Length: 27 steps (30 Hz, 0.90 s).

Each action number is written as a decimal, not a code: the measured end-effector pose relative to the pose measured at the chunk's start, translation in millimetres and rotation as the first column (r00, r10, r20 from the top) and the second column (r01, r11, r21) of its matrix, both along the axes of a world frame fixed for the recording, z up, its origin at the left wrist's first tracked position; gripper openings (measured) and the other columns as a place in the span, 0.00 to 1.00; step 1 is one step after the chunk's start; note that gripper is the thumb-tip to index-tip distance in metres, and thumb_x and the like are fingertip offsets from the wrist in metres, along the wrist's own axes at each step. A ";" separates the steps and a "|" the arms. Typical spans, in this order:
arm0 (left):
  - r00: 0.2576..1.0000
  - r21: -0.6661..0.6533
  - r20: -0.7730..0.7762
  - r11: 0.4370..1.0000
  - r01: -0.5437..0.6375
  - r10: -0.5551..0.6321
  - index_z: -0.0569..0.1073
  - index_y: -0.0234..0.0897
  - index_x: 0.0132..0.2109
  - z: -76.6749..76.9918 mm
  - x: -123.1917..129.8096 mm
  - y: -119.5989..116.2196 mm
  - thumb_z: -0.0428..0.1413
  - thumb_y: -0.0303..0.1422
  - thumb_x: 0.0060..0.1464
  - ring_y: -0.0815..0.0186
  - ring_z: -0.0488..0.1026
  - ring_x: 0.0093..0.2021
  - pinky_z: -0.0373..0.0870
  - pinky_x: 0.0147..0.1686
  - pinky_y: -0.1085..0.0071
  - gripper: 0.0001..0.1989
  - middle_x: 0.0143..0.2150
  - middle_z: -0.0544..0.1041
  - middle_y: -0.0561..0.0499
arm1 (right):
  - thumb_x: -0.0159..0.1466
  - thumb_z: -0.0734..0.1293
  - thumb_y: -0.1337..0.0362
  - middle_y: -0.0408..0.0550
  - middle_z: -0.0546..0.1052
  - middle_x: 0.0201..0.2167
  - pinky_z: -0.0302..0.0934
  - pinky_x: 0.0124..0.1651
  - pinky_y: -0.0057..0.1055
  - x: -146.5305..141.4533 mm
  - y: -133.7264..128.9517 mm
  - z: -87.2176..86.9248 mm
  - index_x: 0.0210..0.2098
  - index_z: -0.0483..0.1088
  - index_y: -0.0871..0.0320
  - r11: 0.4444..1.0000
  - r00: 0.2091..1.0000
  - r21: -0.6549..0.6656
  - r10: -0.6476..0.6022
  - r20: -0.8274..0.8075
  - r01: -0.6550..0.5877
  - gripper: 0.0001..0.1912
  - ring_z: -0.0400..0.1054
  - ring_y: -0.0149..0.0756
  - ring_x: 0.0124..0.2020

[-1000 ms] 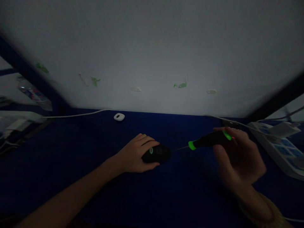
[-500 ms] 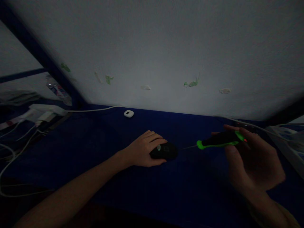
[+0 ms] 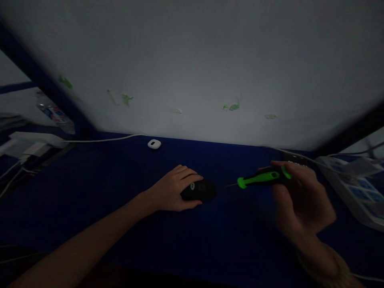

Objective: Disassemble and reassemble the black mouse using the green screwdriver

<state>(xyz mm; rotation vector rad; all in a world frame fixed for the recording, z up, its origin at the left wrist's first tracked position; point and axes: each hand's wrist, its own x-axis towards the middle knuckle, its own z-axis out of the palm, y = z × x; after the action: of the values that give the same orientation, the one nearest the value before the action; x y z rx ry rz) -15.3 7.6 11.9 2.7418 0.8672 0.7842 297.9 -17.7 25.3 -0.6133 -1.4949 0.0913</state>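
Note:
On the blue table, my left hand [image 3: 172, 190] is closed round the back of a black computer mouse [image 3: 207, 191] that has a small round light mark. A screwdriver [image 3: 261, 178] with a black and bright green handle is gripped by my right hand [image 3: 304, 196] between thumb and fingers. Its thin shaft points left at the near end of the mouse. Whether the tip touches the mouse is too dark to tell.
A small white oval case [image 3: 154, 144] lies by the wall. White power adapters with cables [image 3: 34, 148] and a plastic bottle [image 3: 55, 114] are at the left. At the right stands a pale compartment box [image 3: 357, 188], near a dark object [image 3: 295, 159] behind my right hand.
The screwdriver handle has turned, so its green stripe now faces up toward me. The whole view has shifted, with everything sitting further left. My left hand stays on the mouse.

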 end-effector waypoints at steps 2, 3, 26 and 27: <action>1.000 0.007 -0.008 1.000 -0.003 0.003 0.74 0.36 0.61 -1.3 -0.3 0.3 0.69 0.43 0.59 0.52 0.80 0.52 0.74 0.54 0.52 0.29 0.54 0.82 0.40 | 0.65 0.72 0.76 0.53 0.78 0.56 0.83 0.46 0.48 -2.5 -0.5 1.4 0.64 0.75 0.52 0.999 0.999 -0.007 0.042 -0.015 -0.042 0.30 0.79 0.49 0.54; 1.000 0.010 -0.010 1.000 -0.003 0.003 0.74 0.36 0.61 -1.7 -0.4 0.4 0.69 0.43 0.58 0.51 0.80 0.52 0.74 0.54 0.51 0.29 0.54 0.82 0.40 | 0.65 0.72 0.76 0.53 0.78 0.57 0.83 0.46 0.48 -3.9 -1.0 1.9 0.65 0.75 0.52 0.998 0.998 -0.019 0.061 -0.018 -0.062 0.30 0.79 0.49 0.54; 1.000 -0.027 -0.023 1.000 -0.008 0.007 0.74 0.38 0.61 -1.2 -0.5 1.0 0.68 0.44 0.60 0.52 0.79 0.52 0.73 0.56 0.52 0.27 0.54 0.82 0.41 | 0.69 0.71 0.72 0.53 0.80 0.58 0.82 0.44 0.50 -2.4 -2.8 -1.9 0.65 0.74 0.51 0.997 0.998 -0.069 0.038 -0.039 -0.041 0.26 0.81 0.50 0.51; 1.000 -0.028 -0.021 1.000 -0.008 0.008 0.74 0.37 0.61 -1.2 -0.5 1.0 0.68 0.44 0.60 0.52 0.79 0.52 0.73 0.56 0.52 0.27 0.54 0.82 0.42 | 0.67 0.72 0.73 0.52 0.81 0.57 0.82 0.45 0.50 -2.3 -2.6 -2.1 0.64 0.74 0.51 0.998 0.999 -0.052 0.020 -0.039 -0.022 0.27 0.81 0.50 0.52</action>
<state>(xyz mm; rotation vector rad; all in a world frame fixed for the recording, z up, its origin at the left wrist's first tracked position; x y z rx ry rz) -15.8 8.6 10.7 2.7288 0.8866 0.7407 295.6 -20.3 23.2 -0.6346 -1.4659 0.1574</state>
